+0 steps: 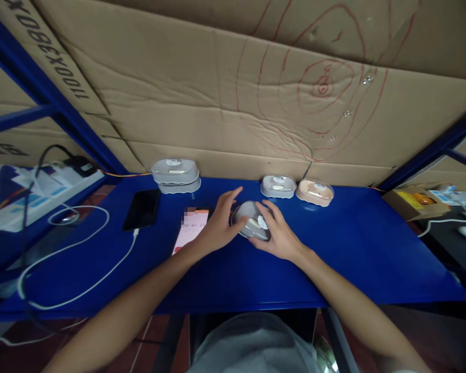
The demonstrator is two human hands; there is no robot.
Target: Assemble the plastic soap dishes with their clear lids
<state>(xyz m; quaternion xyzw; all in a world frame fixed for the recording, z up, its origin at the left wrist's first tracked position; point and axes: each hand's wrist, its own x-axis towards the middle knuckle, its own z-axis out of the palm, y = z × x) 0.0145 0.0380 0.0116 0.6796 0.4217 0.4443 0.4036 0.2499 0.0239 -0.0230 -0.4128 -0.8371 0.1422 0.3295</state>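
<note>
A grey oval plastic box [245,212] with a clear lid and a round white sticker is between my hands over the blue table. My right hand [280,233] grips its right end, fingers on the far side and thumb on the near side. At the left end, my left hand [223,223] has its fingers stretched out, and its thumb lies over the lid. My hands hide parts of the box's edges. Left of my left hand lies a phone [190,230] with a timer on its lit screen.
Two stacked grey boxes [174,173] stand at the back left. Another grey box [278,186] and a peach box [314,192] are at the back right. A dark phone [142,209] lies left on a white cable [112,287]. Cardboard [178,103] walls the back; a power strip [42,199] is far left.
</note>
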